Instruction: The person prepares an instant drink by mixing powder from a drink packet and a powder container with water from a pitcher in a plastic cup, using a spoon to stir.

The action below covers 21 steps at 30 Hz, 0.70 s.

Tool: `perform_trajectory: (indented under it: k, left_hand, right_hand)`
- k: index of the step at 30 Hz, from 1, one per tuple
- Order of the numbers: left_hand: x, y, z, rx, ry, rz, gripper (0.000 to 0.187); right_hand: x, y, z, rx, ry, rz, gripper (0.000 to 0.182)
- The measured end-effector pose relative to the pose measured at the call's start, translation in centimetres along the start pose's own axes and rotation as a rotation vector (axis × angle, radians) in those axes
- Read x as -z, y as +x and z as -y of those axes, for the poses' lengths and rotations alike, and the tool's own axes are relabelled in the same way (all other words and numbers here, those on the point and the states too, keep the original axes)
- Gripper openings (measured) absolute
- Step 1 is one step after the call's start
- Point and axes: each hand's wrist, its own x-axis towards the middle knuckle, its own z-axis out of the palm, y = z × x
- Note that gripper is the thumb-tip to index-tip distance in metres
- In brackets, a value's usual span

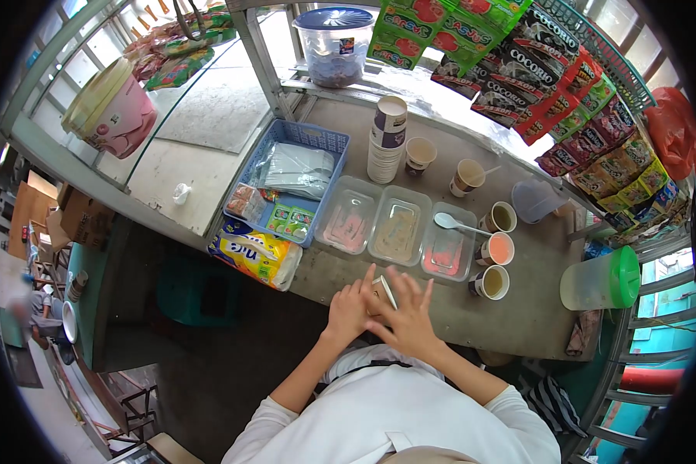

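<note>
In front of my chest, a small paper cup (384, 291) is tilted between my two hands. My left hand (349, 311) is closed around the cup's near side. My right hand (407, 319) crosses in front of the cup with its fingers spread, partly hiding it. Just beyond are three clear plastic tubs, a left tub (346, 197) and right tub (464, 272) with pink contents and a middle tub (414, 195) with beige contents. A white spoon (450, 222) lies across the right tub.
Several filled cups stand at right, including an orange drink (499, 249). Behind the tubs rises a cup stack (384, 155). A blue basket (329, 141) and yellow tissue pack (247, 254) sit left, a green-lidded container (595, 282) right. Drink sachets (522, 66) hang overhead.
</note>
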Motion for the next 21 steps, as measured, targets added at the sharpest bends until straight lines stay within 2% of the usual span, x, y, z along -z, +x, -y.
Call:
perform_trajectory:
  k: [3,4,6,7,9,12,13,15,19,21]
  left_hand:
    - [0.4,0.3,-1.0,0.033,0.043,0.101,0.105]
    - [0.6,0.4,-1.4,0.048,0.066,0.136,0.104]
    - [-1.4,0.3,-0.7,0.037,0.084,0.062,0.104]
    - [-1.7,0.3,-1.0,0.029,0.092,0.029,0.104]
    - [-1.8,0.0,-1.4,0.051,0.086,0.137,0.104]
    - [-0.8,0.3,-3.2,0.075,0.071,0.251,0.103]
    - [-0.5,0.3,-3.6,0.086,0.068,0.285,0.102]
    - [-0.5,0.4,-4.2,0.13,0.007,0.263,0.098]
    - [-0.9,1.2,-5.2,0.171,-0.061,0.229,0.093]
    - [-0.6,1.8,-6.2,0.194,-0.1,0.218,0.091]
  right_hand:
    - [-1.0,0.3,-1.2,-0.2,-0.16,0.092,0.062]
    - [-0.7,0.4,-1.4,-0.201,-0.066,0.052,0.062]
    - [0.0,0.5,-1.7,-0.198,0.127,-0.029,0.062]
    - [-0.1,0.2,-1.8,-0.131,0.035,0.015,0.06]
    - [-0.6,-0.8,-2.3,-0.004,-0.156,0.099,0.056]
    - [0.7,-0.4,-5.5,-0.293,-0.107,0.14,0.048]
    - [1.8,0.0,-6.4,-0.28,-0.041,-0.041,0.037]
    - [4.8,1.0,-9.0,-0.355,-0.04,-0.026,0.029]
    - [9.3,3.3,-14.4,-0.39,-0.314,-0.099,0.023]
    - [8.7,4.0,-18.3,-0.392,-0.516,-0.067,0.022]
